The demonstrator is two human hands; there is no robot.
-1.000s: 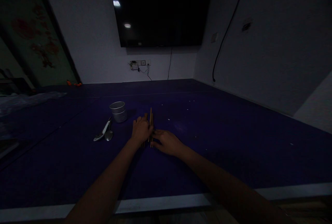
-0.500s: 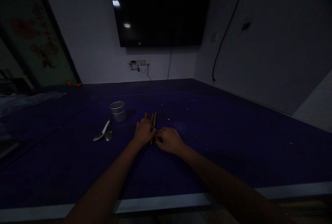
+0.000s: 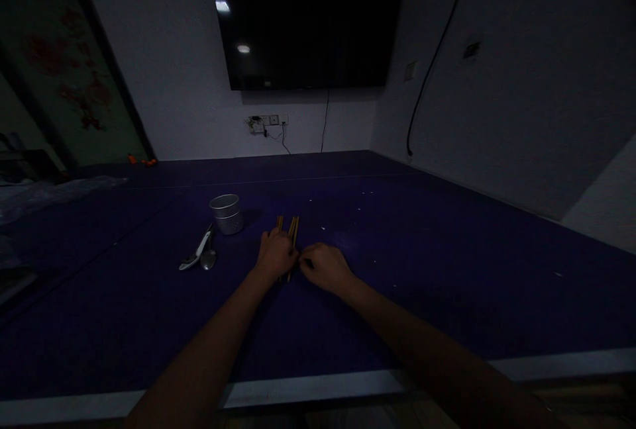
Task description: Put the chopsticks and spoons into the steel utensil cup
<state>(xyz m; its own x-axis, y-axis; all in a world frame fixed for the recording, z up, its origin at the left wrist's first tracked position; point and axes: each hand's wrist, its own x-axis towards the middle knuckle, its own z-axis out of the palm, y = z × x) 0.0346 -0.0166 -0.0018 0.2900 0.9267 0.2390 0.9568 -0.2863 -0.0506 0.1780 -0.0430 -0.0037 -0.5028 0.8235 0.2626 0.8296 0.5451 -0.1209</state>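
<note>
Chopsticks (image 3: 294, 229) lie on the purple tabletop (image 3: 397, 243), beneath and beside the left hand (image 3: 275, 251); their far ends project beyond its fingers. Left hand: partly curled over them, palm down; firmness of hold not discernible. Right hand (image 3: 325, 267): loosely curled, fingertips at the left thumb; whether it grips anything cannot be told.

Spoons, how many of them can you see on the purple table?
2. A white spoon lies left of the metal cup, and a metal spoon is right beside it. It's dark, so others may be hidden.
</note>
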